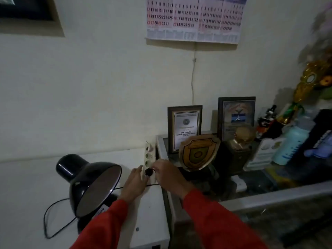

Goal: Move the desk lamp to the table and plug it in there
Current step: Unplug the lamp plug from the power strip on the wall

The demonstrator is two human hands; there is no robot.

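Note:
A black desk lamp (pixel 89 180) stands on a white surface (pixel 32 184), its unlit shade tilted toward me. Its black cord (pixel 53 221) loops across the surface at the left. A white power strip (pixel 149 155) lies at the surface's right edge, with several empty sockets toward the wall. The lamp's black plug (pixel 148 171) sits at the strip's nearest socket. My right hand (pixel 168 174) pinches the plug from the right. My left hand (pixel 133 184) lies flat on the near end of the strip, fingers extended. Both sleeves are red.
To the right is a glass-topped cabinet (pixel 269 196) carrying framed certificates (pixel 185 128), a shield-shaped plaque (pixel 198 151), a gold trophy (pixel 303 90), a pale bottle (pixel 291 146) and other items. A calendar (pixel 194 18) hangs on the wall, with a thin wire (pixel 193 78) below it.

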